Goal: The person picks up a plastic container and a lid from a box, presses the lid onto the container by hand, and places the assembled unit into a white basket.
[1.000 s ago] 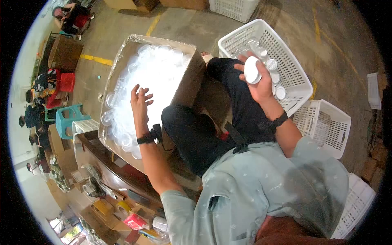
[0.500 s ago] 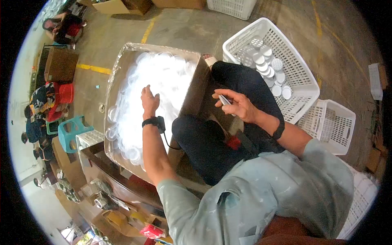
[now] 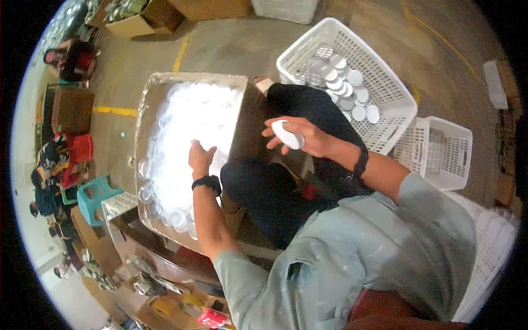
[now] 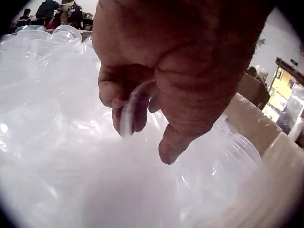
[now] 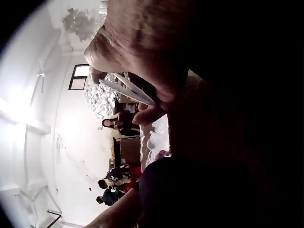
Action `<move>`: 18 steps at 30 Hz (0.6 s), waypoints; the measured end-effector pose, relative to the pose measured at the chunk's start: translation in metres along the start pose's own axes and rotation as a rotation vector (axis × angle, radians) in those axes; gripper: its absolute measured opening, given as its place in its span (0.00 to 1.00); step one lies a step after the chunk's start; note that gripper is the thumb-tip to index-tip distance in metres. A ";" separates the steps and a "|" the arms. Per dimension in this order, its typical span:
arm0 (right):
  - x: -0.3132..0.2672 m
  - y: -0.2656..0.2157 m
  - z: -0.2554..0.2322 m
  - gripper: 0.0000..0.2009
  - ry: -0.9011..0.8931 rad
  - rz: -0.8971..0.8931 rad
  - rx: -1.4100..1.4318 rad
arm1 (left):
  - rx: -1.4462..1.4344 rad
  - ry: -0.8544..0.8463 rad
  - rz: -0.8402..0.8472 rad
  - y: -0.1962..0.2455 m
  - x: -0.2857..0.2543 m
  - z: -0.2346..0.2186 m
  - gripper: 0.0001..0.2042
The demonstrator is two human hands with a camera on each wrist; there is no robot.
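My left hand (image 3: 202, 159) is low over a heap of clear round plastic pieces (image 4: 47, 114) in the cardboard box. In the left wrist view, a clear curved plastic piece (image 4: 127, 118) stands on edge inside the curled fingers, the thumb tip a little apart. My right hand (image 3: 311, 137) is over my lap beside the box, pinching white round lids (image 3: 288, 135). The right wrist view shows two thin lids (image 5: 126, 90) edge-on, fanned apart between thumb and fingers.
The box (image 3: 242, 115) has foil-like tape along its rim. On the right stands a white slatted basket (image 3: 404, 118) with several white lids (image 3: 355, 80) inside, next to a smaller basket (image 3: 465, 157). A teal stool (image 3: 93, 201) and seated people are at the left.
My right hand came from over the white basket towards the box, carrying the white lids. My left hand moved down and lower over the clear plastic pieces.
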State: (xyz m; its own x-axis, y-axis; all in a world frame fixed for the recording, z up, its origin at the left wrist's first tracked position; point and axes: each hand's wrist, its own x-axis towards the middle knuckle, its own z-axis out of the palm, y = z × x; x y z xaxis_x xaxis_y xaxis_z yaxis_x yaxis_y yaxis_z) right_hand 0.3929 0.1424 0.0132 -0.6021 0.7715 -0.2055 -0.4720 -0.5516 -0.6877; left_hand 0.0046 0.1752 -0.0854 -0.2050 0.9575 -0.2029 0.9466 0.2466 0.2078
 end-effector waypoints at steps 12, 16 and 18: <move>-0.002 0.005 -0.004 0.29 0.022 0.042 0.101 | -0.718 -0.036 0.273 0.112 -0.082 -0.100 0.28; -0.004 0.007 -0.002 0.27 -0.039 0.207 0.015 | -0.590 0.134 0.667 0.171 -0.115 -0.097 0.21; -0.006 0.010 0.000 0.28 -0.046 0.255 -0.077 | -0.595 0.107 0.642 0.186 -0.124 -0.084 0.20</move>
State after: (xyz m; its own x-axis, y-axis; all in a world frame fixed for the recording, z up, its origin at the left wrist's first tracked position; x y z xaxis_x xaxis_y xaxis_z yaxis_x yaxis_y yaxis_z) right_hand 0.3920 0.1327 0.0076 -0.7248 0.5947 -0.3480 -0.2525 -0.6992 -0.6689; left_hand 0.1850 0.1154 0.0590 0.2715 0.9396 0.2085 0.6062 -0.3352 0.7212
